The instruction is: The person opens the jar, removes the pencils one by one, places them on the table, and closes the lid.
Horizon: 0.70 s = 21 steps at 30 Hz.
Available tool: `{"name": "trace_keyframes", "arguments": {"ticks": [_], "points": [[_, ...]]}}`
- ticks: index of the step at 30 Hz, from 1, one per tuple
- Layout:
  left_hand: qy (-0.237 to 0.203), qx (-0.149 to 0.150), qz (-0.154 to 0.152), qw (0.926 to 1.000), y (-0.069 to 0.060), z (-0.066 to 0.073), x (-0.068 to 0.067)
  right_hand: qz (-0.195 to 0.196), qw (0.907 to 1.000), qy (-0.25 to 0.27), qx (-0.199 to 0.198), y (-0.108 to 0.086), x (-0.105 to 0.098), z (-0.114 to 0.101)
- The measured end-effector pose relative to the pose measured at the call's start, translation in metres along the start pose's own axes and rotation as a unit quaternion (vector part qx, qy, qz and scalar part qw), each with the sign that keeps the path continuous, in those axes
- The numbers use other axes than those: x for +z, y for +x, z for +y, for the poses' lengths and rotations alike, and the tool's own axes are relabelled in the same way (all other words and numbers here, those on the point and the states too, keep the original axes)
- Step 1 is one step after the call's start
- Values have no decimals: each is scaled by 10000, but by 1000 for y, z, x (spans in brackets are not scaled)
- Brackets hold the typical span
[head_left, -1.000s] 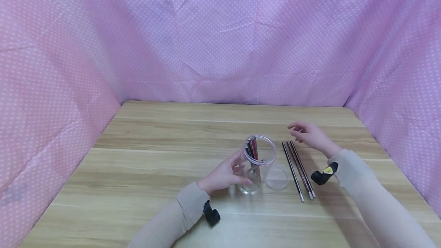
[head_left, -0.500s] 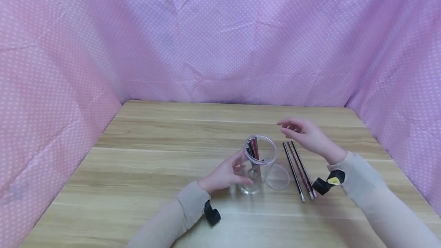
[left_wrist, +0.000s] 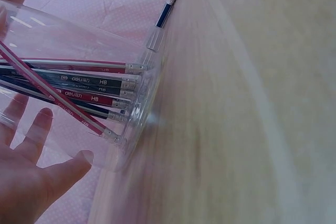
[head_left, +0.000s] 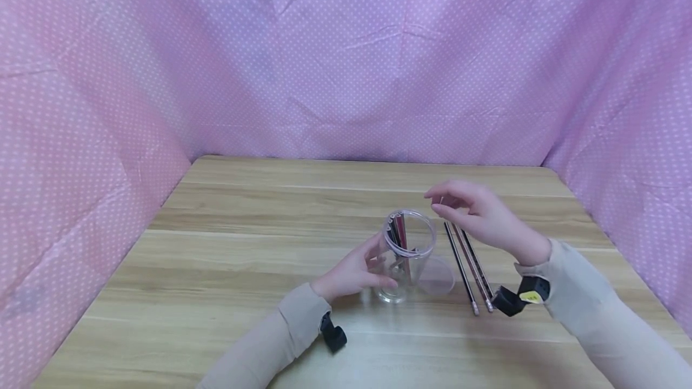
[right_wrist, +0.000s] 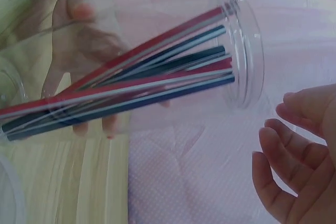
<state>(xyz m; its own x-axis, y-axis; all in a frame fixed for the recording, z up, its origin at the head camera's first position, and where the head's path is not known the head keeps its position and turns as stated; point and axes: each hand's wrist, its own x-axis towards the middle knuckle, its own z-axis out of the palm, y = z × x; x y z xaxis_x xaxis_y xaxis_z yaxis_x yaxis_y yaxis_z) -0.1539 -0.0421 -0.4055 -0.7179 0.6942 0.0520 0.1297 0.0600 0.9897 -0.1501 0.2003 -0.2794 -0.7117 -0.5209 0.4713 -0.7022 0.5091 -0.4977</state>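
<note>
On the pale wood-grain bench (head_left: 243,239), a tall, clear plastic cylindrical jar (head_left: 406,274) stands mouth up. The left hand (head_left: 354,272) grips its lower body from the left, fingers bent round the plastic. Inside, red and dark pencils with pale stripes (left_wrist: 92,80) lean towards the jar's left side, eraser ends down. The right hand (head_left: 481,212) hangs near the far right of the rim, its fingers loosely bent and holding nothing. Just right of the jar lies a clear round plastic disc (head_left: 439,276), and right of that loose dark and reddish pencils with eraser tips (head_left: 461,269), partly hidden by the right hand.

With its load leaning one way, the jar could tip if the right hand knocks the rim, especially should the left hand slip on the smooth plastic. The black wrist camera (head_left: 534,289), if lowered, might brush the loose pencils and scatter them.
</note>
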Motion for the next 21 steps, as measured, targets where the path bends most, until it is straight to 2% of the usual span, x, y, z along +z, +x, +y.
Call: {"name": "trace_keyframes", "arguments": {"ticks": [6, 10, 16, 21], "points": [[-37, -32, 2, 10000, 0, 0, 0, 23, 9929, 125, -1184, -1, 4, -7], [-4, -22, -33, 10000, 0, 0, -1, -52, 9848, -30, -1734, -7, 9, -9], [-17, 9, -37, 10000, -1, 1, -2, -186, 9798, -68, -1992, -17, 13, -11], [-86, -6, -18, 10000, -1, 0, -2, -155, 9790, -67, -2032, -23, 14, -12]]}}
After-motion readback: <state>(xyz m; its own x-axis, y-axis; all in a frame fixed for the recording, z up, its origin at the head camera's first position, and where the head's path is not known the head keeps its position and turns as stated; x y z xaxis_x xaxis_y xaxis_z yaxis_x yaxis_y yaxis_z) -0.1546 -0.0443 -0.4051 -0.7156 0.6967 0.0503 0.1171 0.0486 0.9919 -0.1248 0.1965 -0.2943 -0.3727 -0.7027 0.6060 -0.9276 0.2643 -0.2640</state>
